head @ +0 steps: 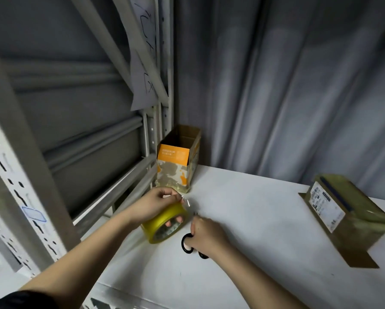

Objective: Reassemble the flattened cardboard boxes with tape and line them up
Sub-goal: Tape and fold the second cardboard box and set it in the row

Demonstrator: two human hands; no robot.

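- The white table carries all the work; a grey curtain hangs behind it and a metal rack stands close along its left side, crowding the left arm.
- A brown box lies on its side at the right, well apart from the hands, glossy with tape and bearing a white label; it looks already reassembled.
- An orange-and-brown box stands upright in the back corner by the rack, top flaps open, just beyond the hands; it probably awaits lining up with the other.
- The yellow tape roll is tilted on the table, core facing the camera, likely so the strip pulls free.
- The left hand curls over the roll, fingers through its core, thumb and forefinger pinching the clear tape end.
- The right hand grips black-handled scissors, blades toward the strip, apparently to cut; whether they are parted I cannot tell.
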